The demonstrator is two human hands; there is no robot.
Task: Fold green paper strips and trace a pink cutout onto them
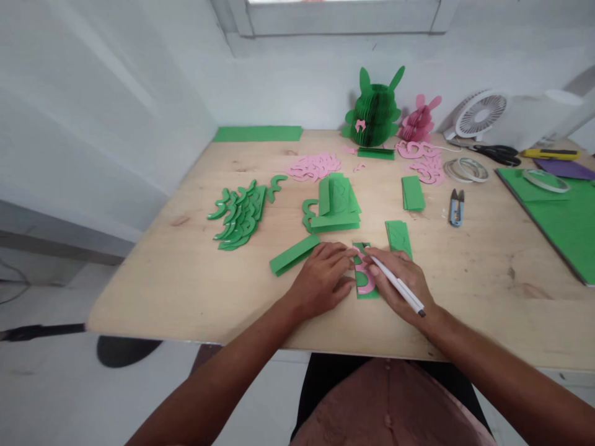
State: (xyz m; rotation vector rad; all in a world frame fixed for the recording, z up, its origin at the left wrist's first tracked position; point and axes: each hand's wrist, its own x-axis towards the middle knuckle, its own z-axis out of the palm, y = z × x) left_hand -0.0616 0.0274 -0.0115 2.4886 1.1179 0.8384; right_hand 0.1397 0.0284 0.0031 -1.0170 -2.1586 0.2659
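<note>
My right hand (402, 282) is closed around a white pen (395, 282), its tip at the top of a pink paper cutout (365, 282). That curvy cutout lies on a folded green paper piece (369, 296) near the table's front edge. With fingers stretched out flat, my left hand (323, 279) rests on the left side of the cutout and green piece. A folded green strip (292, 255) lies just left of my left hand. Beyond my right hand is another green piece (400, 238) with faint drawn outlines, partly covered by the hand.
Green cutouts (242, 217) are heaped at left, pink cutouts (316, 166) behind. Folded green papers (338, 201) lie mid-table. Thread snips (457, 208), tape rolls (466, 169), black scissors (497, 153) and a yellow cutter (551, 154) sit right. A green honeycomb paper figure (375, 114) and a fan (481, 116) stand behind.
</note>
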